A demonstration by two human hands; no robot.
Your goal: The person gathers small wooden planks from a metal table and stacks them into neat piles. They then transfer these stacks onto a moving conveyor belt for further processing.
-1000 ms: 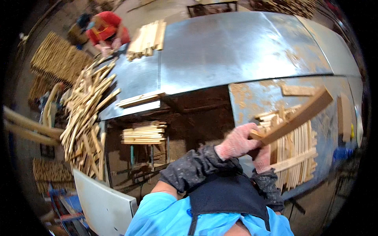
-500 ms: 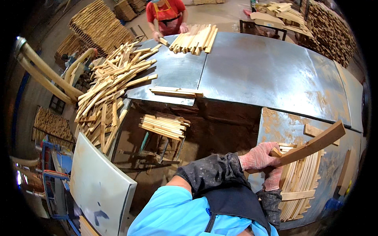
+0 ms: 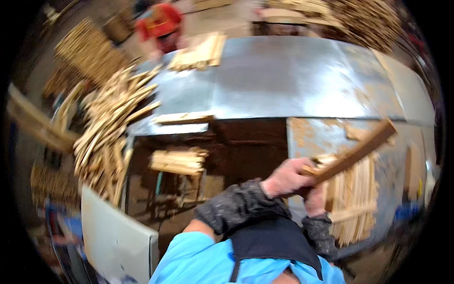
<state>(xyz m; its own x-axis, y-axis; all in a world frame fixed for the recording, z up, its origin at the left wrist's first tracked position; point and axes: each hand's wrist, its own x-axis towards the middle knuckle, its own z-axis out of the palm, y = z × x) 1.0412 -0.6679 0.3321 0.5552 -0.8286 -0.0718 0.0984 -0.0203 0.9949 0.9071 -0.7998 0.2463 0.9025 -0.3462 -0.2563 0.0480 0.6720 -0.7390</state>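
A long brown wooden board (image 3: 355, 152) slants up to the right in front of me, above a metal table. My right hand (image 3: 314, 202), gloved, is closed around its lower end. My left hand (image 3: 287, 178), also gloved, is closed just above and to the left, against the board. The short end of a pale wooden strip (image 3: 309, 170) pokes out of its fingers; the rest is hidden by the glove. Below the board lie several pale wooden strips (image 3: 363, 189) side by side, with one strip (image 3: 352, 212) across them. The view is blurred by motion.
A long metal table (image 3: 265, 71) spans the far side, with a gap before it. Loose sticks (image 3: 106, 128) are heaped left; a small stack (image 3: 177, 162) rests on a stand. A person in red (image 3: 160, 26) stands far left. A pale panel (image 3: 116, 232) is near left.
The whole scene has shifted left in view as my head turns right. Both hands keep their hold on the board and strip, which hardly move relative to the table.
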